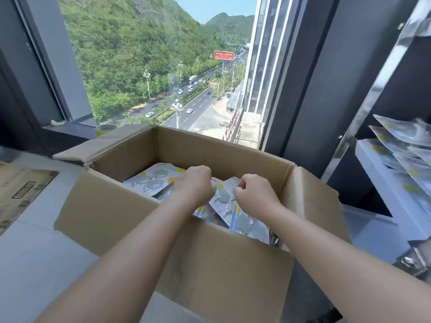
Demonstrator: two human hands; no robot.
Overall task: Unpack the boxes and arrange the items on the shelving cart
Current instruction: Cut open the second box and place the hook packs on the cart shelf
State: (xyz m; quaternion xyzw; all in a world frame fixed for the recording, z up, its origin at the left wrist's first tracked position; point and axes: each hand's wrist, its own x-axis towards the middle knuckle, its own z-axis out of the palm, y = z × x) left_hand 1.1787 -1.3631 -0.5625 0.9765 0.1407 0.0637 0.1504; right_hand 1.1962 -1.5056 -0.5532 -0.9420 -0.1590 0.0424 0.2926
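Both hands reached into the open cardboard box point(130, 213). Left hand point(194, 183) and right hand point(255, 194) — fingers curled — each pinched 1 shared blister pack point(222, 194).

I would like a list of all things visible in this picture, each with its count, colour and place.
cardboard box: one, brown, open, in the centre below the window.
packets in the box: several, exact count unclear, white-blue with yellow dots, loose inside the box.
packets on the shelf: several overlapping, same colours, at the right edge.
shelving cart: one, white shelf with metal frame, on the right.
flattened cardboard: one piece, brown, far left on the floor.
window: one, dark frame, behind the box, showing green hills and a road.
left hand: one, fingers curled on a packet inside the box.
right hand: one, fingers curled on a packet, beside the left hand.
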